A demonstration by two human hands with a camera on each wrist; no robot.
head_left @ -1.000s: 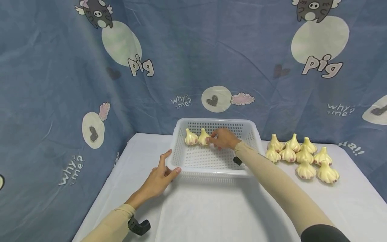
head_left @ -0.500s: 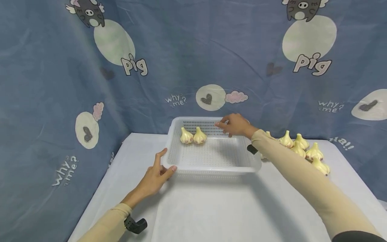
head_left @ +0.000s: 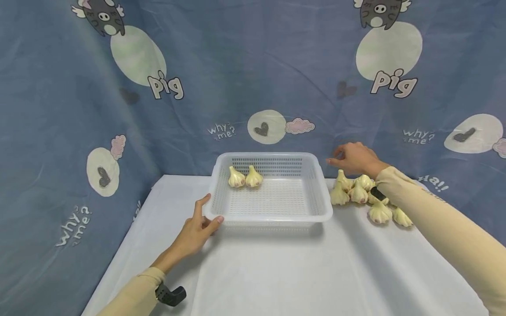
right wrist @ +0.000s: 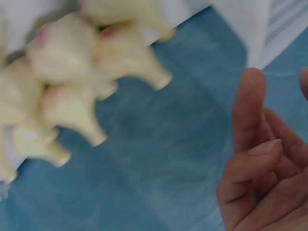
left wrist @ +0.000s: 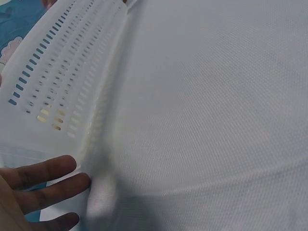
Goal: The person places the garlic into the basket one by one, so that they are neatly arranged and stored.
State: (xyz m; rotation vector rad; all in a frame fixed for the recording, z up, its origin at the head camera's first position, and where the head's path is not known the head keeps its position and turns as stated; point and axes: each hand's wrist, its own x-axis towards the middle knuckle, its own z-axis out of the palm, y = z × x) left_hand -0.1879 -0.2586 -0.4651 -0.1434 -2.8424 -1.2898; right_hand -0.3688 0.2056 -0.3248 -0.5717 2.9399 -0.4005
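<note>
A white plastic basket (head_left: 269,218) with slotted walls stands on the table. Two garlic bulbs (head_left: 254,178) sit side by side in its back left part. At the front left corner, my left hand (head_left: 193,235) touches the basket with spread thumb and forefinger; in the left wrist view its other fingers (left wrist: 45,196) are fairly straight beside the basket wall. To the right of the basket, my right hand (head_left: 356,158) hovers above a group of garlic bulbs (head_left: 359,192). Nothing is in that hand, and its fingers (right wrist: 248,108) are loosely bent in the right wrist view. The right forearm hides some bulbs.
A white cloth covers the table (head_left: 272,272). Behind the table and along its left side hangs a blue printed curtain (head_left: 189,131), close to the basket's back rim. Bulbs in the group lie close together near the back right edge.
My right hand has left the basket, rising and moving right to above the garlic group. Two bulbs stay in the basket. My left hand remains at the corner; the head view has turned slightly right.
</note>
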